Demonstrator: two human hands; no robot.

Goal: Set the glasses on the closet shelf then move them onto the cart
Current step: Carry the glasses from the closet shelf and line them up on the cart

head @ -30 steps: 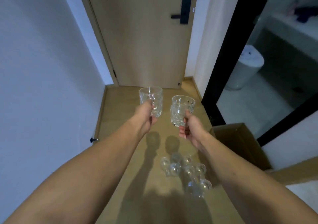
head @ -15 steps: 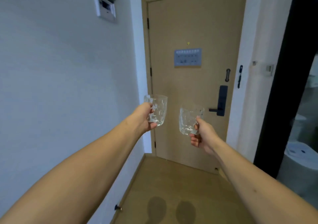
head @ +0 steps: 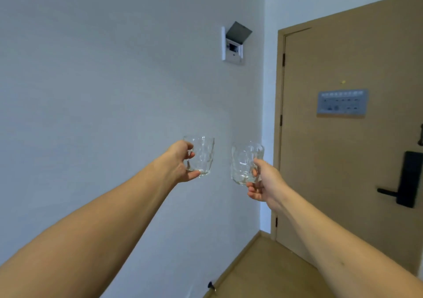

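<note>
Both arms are stretched out in front, each of the hands carrying a clear dimpled glass in the air. The left hand point(head: 180, 160) curls its fingers and thumb round the left glass point(head: 202, 154), which stands upright. The right hand point(head: 265, 181) grips the right glass point(head: 246, 161) from its side, and that one tilts a little toward the left. The two glasses are near each other but apart. Above the left hand a small wall panel point(head: 233, 43) hangs on the pale wall. To the right of the right hand is a tan door point(head: 343, 160) with a dark handle point(head: 402, 181).
</note>
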